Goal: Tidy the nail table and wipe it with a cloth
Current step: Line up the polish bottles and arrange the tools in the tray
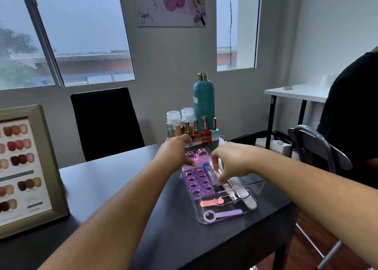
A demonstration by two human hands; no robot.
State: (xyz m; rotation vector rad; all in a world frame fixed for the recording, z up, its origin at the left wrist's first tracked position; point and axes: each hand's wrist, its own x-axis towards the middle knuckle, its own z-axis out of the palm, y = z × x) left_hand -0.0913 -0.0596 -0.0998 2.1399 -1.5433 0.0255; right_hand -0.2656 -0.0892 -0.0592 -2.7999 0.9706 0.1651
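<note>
A clear plastic tray (pixel 252 204) sits on the dark nail table (pixel 114 186). It holds purple toe separators (pixel 199 182), a pink nail brush (pixel 196 155), a peach tool (pixel 211 202), a lilac tool (pixel 222 214) and white nail files (pixel 248 198). My left hand (pixel 176 154) rests over the tray's far left side, its fingers on the pink brush. My right hand (pixel 231 161) reaches into the tray's middle, with fingertips pinched on a pale slim tool (pixel 225 185) beside a blue-tipped clear stick (pixel 209 172). No cloth is in view.
Behind the tray stand nail polish bottles (pixel 201 131), two clear capped bottles (pixel 180 116) and a tall teal pump bottle (pixel 204 102). A framed nail sample board (pixel 26 167) leans at the left. A black chair (pixel 106 122) faces me. A person in black sits at right.
</note>
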